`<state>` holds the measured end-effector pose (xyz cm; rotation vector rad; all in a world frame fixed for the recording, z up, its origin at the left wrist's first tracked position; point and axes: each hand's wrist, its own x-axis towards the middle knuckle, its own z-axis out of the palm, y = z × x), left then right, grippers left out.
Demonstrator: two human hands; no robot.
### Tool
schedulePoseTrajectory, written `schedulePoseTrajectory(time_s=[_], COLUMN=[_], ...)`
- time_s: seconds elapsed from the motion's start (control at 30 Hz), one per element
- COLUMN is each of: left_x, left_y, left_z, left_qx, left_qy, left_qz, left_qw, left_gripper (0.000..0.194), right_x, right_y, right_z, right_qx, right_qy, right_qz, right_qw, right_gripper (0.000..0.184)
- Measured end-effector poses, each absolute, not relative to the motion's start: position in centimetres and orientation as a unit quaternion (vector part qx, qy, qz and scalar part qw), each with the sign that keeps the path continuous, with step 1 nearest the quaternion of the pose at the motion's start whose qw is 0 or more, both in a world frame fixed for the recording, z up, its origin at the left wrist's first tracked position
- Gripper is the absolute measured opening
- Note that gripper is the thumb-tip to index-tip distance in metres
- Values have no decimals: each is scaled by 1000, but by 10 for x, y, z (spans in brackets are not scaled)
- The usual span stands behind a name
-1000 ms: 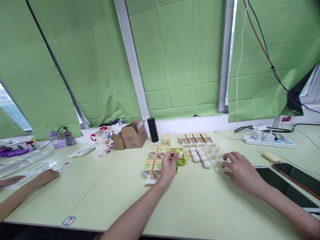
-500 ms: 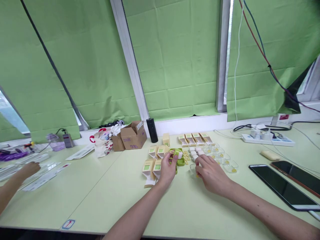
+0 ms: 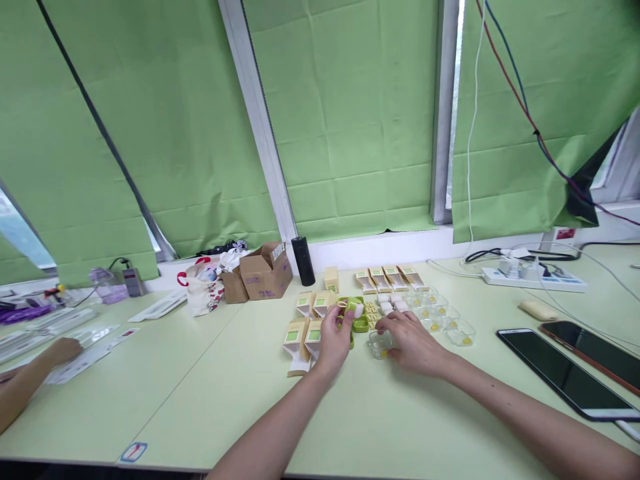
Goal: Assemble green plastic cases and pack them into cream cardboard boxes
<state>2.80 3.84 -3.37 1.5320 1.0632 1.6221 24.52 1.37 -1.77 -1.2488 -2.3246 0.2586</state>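
My left hand (image 3: 336, 337) is closed on a small green case (image 3: 356, 307) with a white part at its right end, held above the table. My right hand (image 3: 413, 341) curls its fingers and thumb around the edge of a clear plastic box (image 3: 381, 345) low over the tabletop, with a bit of yellow in it. Between the hands lie more green cases (image 3: 361, 325) and small yellow pieces (image 3: 373, 313). White pieces (image 3: 393, 303) sit just beyond my right hand. More clear boxes with yellow bits (image 3: 460, 332) stand to its right.
Cream cartons with green labels (image 3: 295, 337) stand left of my left hand; more such cartons (image 3: 390, 280) lie at the back. A black cylinder (image 3: 303, 261) and cardboard box (image 3: 267, 272) stand behind. Phones (image 3: 565, 370) and a power strip (image 3: 535, 280) are rightward. Another person's hand (image 3: 65, 350) works far left.
My right hand has shifted slightly left and the clear box with it, so more of the box shows. My left hand stays with the green case. The other person's hand has lowered a little.
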Motion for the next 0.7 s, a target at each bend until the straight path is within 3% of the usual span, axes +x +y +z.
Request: schedulePoseTrajectory(time_s=[0.17, 0.27, 0.37, 0.5, 0.7], left_x=[26, 24, 22, 23, 25], left_y=[42, 43, 43, 43, 43], left_z=[-30, -27, -27, -28, -28], left_qx=[547, 525, 519, 512, 512], left_qy=[403, 411, 417, 416, 414], left_qz=[649, 663, 661, 665, 667], left_qw=[344, 341, 346, 350, 349], left_gripper=[59, 61, 62, 64, 63], right_x=[238, 233, 226, 218, 211], right_y=[35, 44, 44, 43, 44], right_z=[-6, 0, -1, -17, -34], right_qx=[-435, -337, -229, -190, -204], right_qy=[-754, -627, -490, -386, -323], right_qz=[310, 508, 654, 724, 725], right_qw=[382, 484, 529, 539, 573], right_gripper=[40, 44, 44, 40, 30])
